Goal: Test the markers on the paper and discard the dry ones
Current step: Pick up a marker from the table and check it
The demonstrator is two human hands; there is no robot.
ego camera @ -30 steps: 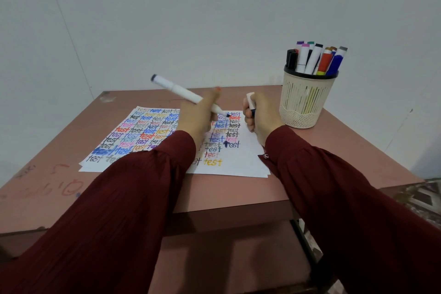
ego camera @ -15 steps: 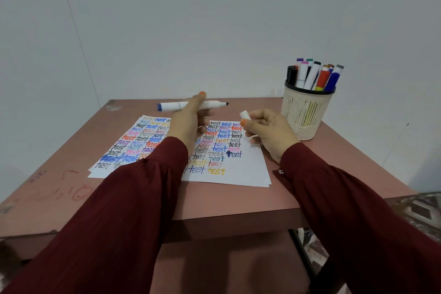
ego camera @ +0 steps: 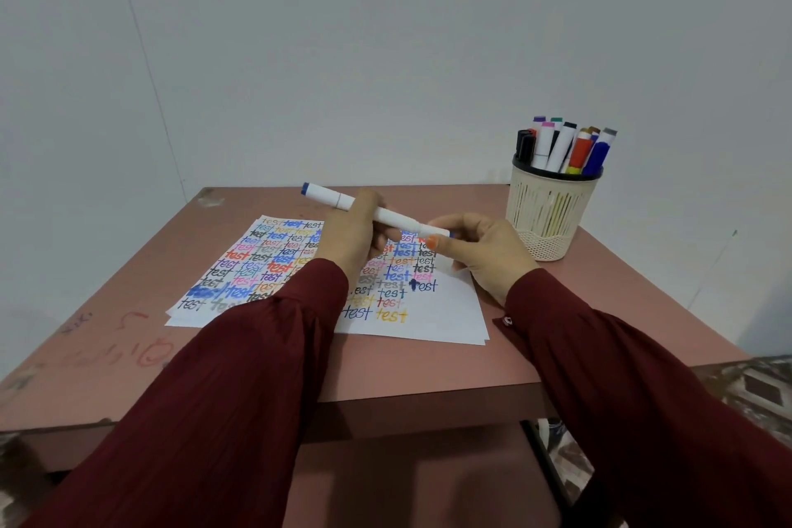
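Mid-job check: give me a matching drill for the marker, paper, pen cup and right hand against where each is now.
1 marker
2 paper
3 pen cup
4 right hand

A flat on the table
B pinching one end of the marker
C standing at the table's right rear
D gripped by the left hand above the paper

Pairs: 1-D, 2-A, 3-C, 4-B

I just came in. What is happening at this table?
A person in dark red sleeves works at a table. The left hand grips a white marker above the paper, which is filled with the word "test" in many colours. The right hand pinches the cap at the marker's tip end, apparently closing it. More markers stand in a cup nearby.
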